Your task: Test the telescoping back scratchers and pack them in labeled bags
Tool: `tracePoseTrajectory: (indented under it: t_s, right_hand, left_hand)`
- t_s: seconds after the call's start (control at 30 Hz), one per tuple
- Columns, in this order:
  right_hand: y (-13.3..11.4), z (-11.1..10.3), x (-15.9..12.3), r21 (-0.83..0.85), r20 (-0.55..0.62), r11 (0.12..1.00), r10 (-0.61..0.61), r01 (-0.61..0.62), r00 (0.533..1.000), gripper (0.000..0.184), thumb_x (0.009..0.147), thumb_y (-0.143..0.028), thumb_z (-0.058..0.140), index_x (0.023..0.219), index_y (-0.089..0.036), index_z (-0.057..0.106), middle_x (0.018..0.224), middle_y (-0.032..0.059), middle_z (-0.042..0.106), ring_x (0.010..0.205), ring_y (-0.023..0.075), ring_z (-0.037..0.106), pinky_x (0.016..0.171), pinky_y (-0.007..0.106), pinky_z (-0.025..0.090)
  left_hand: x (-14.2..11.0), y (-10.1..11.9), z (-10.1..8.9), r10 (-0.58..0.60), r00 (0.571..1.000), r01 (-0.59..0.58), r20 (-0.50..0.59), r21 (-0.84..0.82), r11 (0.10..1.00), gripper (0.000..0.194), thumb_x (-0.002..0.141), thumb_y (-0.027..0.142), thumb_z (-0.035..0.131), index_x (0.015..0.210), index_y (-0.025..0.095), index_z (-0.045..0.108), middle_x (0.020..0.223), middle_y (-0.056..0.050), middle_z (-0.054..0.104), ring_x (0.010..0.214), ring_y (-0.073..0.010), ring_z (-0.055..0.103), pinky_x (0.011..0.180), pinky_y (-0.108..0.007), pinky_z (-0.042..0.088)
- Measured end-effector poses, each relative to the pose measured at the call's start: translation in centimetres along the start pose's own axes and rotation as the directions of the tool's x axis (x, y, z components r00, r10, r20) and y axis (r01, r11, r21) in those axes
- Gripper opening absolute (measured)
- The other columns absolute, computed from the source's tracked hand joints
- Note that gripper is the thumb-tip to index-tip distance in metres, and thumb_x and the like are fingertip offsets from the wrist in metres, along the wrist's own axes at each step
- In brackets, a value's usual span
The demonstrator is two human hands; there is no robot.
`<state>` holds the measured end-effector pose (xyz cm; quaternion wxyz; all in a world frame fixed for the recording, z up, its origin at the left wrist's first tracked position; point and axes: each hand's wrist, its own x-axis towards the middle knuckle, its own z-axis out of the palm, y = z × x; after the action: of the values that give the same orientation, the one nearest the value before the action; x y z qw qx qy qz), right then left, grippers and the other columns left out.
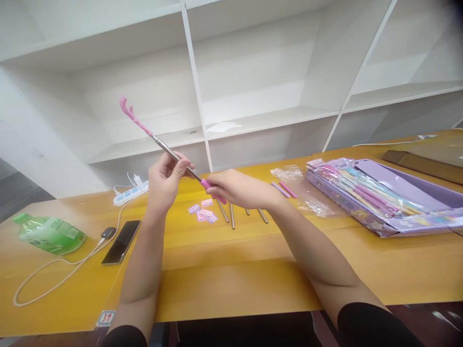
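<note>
I hold a telescopic metal rod (170, 152) with a pink claw-shaped tip up and to the left, above the yellow table (235, 274). My left hand (164, 183) pinches the silver shaft at its middle. My right hand (238, 189) grips the pink handle at the rod's lower end. Below my hands lie several silver metal rods (231, 214) and small pink and purple labels (203, 212).
A purple box (383, 197) of packaged pink and purple items sits at the right, with clear plastic wrappers (289, 172) and two loose pink and purple sticks (285, 189) beside it. At the left lie a phone (121, 242), a cabled mouse, a power strip (130, 193) and a green pouch (50, 233). White shelves stand behind.
</note>
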<state>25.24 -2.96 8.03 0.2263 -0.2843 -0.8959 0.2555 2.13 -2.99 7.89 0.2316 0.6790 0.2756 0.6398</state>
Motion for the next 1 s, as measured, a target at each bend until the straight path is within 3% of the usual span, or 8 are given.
tracePoseTrajectory:
  t_s: [0.17, 0.4, 0.5, 0.6, 0.73, 0.83, 0.93, 1.0]
  right_hand:
    - [0.1, 0.7, -0.1, -0.013, -0.061, 0.998, -0.062, 0.061, 0.996, 0.024, 0.112, -0.030, 0.048, 0.089, -0.023, 0.046, 0.086, -0.0001, 0.066, 0.073, 0.0133, 0.057, 0.066, 0.027, 0.035]
    - [0.4, 1.5, 0.6, -0.037, -0.150, 0.989, -0.146, 0.142, 0.978, 0.024, 0.112, -0.031, 0.047, 0.090, -0.022, 0.051, 0.084, -0.0003, 0.066, 0.073, 0.0139, 0.057, 0.070, 0.028, 0.038]
    - [1.2, 1.8, 1.2, 0.092, -0.182, 0.977, -0.172, 0.191, 0.968, 0.021, 0.109, -0.026, 0.051, 0.089, -0.022, 0.054, 0.074, -0.0025, 0.066, 0.071, 0.0138, 0.063, 0.075, 0.029, 0.046]
    - [2.0, 1.9, 1.7, 0.337, -0.328, 0.900, -0.164, 0.277, 0.930, 0.026, 0.110, -0.043, 0.059, 0.095, -0.021, 0.061, 0.081, 0.0000, 0.069, 0.073, 0.0151, 0.070, 0.075, 0.031, 0.055]
    - [2.3, 1.4, 1.8, 0.517, -0.335, 0.807, -0.119, 0.287, 0.935, 0.042, 0.098, -0.062, 0.075, 0.097, -0.020, 0.069, 0.091, 0.0036, 0.069, 0.074, 0.0158, 0.069, 0.069, 0.032, 0.056]
    - [2.6, 0.4, 1.6, 0.574, -0.360, 0.770, -0.068, 0.278, 0.930, 0.047, 0.095, -0.065, 0.079, 0.108, -0.020, 0.073, 0.074, -0.0027, 0.058, 0.061, 0.0115, 0.053, 0.060, 0.029, 0.048]
    - [3.8, -1.3, 1.4, 0.625, -0.536, 0.720, 0.115, 0.302, 0.836, 0.056, 0.089, -0.067, 0.084, 0.121, -0.022, 0.071, 0.069, -0.0072, 0.044, 0.053, 0.0084, 0.032, 0.047, 0.028, 0.025]
    - [4.9, -2.8, 1.2, 0.642, -0.640, 0.668, 0.197, 0.376, 0.742, 0.057, 0.087, -0.069, 0.083, 0.120, -0.025, 0.069, 0.077, -0.0045, 0.049, 0.053, 0.0080, 0.030, 0.045, 0.030, 0.018]
  left_hand:
    - [-0.4, 0.5, 0.1, 0.072, 0.997, -0.072, 0.006, 0.003, 0.997, 0.030, 0.095, 0.048, 0.086, 0.095, 0.020, 0.074, 0.084, -0.002, 0.074, 0.077, -0.0163, 0.079, 0.073, -0.026, 0.070]
    - [-0.8, 1.1, 0.1, 0.056, 0.995, -0.059, 0.085, 0.032, 0.998, 0.029, 0.100, 0.047, 0.081, 0.097, 0.019, 0.073, 0.086, -0.004, 0.075, 0.076, -0.0167, 0.077, 0.073, -0.029, 0.068]
    - [-0.9, 0.8, 0.9, 0.009, 0.982, -0.028, 0.188, 0.098, 0.995, 0.035, 0.103, 0.054, 0.074, 0.105, 0.020, 0.072, 0.098, -0.007, 0.074, 0.083, -0.0156, 0.075, 0.076, -0.028, 0.065]
    - [-1.1, 0.0, 1.7, -0.123, 0.938, 0.060, 0.323, 0.199, 0.978, 0.044, 0.100, 0.057, 0.077, 0.123, 0.021, 0.067, 0.121, -0.011, 0.070, 0.092, -0.0171, 0.073, 0.079, -0.029, 0.062]
    - [-1.2, -0.7, 1.9, -0.298, 0.837, 0.165, 0.459, 0.308, 0.937, 0.031, 0.109, 0.046, 0.064, 0.128, 0.023, 0.060, 0.096, -0.003, 0.069, 0.083, -0.0163, 0.069, 0.074, -0.028, 0.057]
    - [-1.0, -0.5, 1.3, -0.294, 0.839, 0.109, 0.459, 0.386, 0.916, 0.025, 0.113, 0.041, 0.052, 0.126, 0.024, 0.063, 0.081, 0.002, 0.061, 0.072, -0.0140, 0.060, 0.069, -0.027, 0.051]
    - [-0.6, 0.1, 0.1, -0.283, 0.846, 0.026, 0.453, 0.495, 0.868, 0.025, 0.112, 0.041, 0.053, 0.116, 0.023, 0.070, 0.081, 0.002, 0.062, 0.069, -0.0127, 0.054, 0.065, -0.025, 0.046]
    - [-0.2, 0.5, -0.9, -0.256, 0.864, -0.022, 0.434, 0.540, 0.841, 0.024, 0.110, 0.040, 0.056, 0.114, 0.024, 0.074, 0.084, 0.001, 0.066, 0.070, -0.0127, 0.055, 0.066, -0.025, 0.045]
